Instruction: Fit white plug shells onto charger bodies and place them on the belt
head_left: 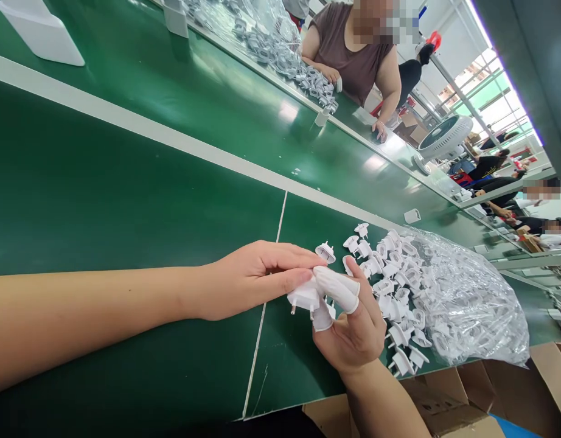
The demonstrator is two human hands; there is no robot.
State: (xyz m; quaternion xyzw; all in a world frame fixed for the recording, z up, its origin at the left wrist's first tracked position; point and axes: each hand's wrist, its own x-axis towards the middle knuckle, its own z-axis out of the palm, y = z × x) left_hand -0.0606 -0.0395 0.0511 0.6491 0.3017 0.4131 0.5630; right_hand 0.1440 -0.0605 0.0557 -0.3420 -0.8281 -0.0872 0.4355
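A white two-pin plug piece [303, 297] is held between my hands over the green table, its metal pins pointing down. My left hand [248, 277] reaches in from the left, with its thumb and fingers closed on the piece. White covers sit on the thumb and a finger of my right hand [360, 328], which grips the same piece from the right. Part of another white plug piece shows behind the right fingers; whether it is held, I cannot tell. Just beyond the hands lies a loose plug piece [325, 252]. A pile of similar pieces [392, 267] lies to the right.
A clear plastic bag [476, 304] holds more pieces at the right. Cardboard boxes [513, 383] stand below the table edge. Past a pale divider strip [171, 139], a co-worker [353, 55] sits by another pile [280, 52]. White housings [45, 33] stand at upper left.
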